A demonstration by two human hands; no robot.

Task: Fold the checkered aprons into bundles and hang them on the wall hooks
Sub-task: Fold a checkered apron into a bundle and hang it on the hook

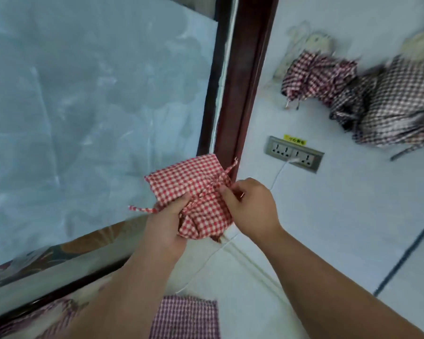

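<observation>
we hold a red checkered apron (pixel 191 182) in front of the dark door frame (pixel 245 81), bunched into a loose bundle. our left hand (pixel 165 223) grips it from below and from the left, fingers curled into the cloth and thumb on top. our right hand (pixel 251 204) pinches a fold at the bundle's right edge, close to a thin tie (pixel 227 171) that sticks up. another tie (pixel 142 209) trails out to the left. on the white wall (pixel 353 216), up to the right, hang a red checkered bundle (pixel 318 77) and, touching it, a darker checkered bundle (pixel 402 106), both blurred. below them sits a double socket (pixel 294 154) with a white cable (pixel 279 171) plugged in. a purple checkered cloth (pixel 185 319) lies at the bottom edge.
</observation>
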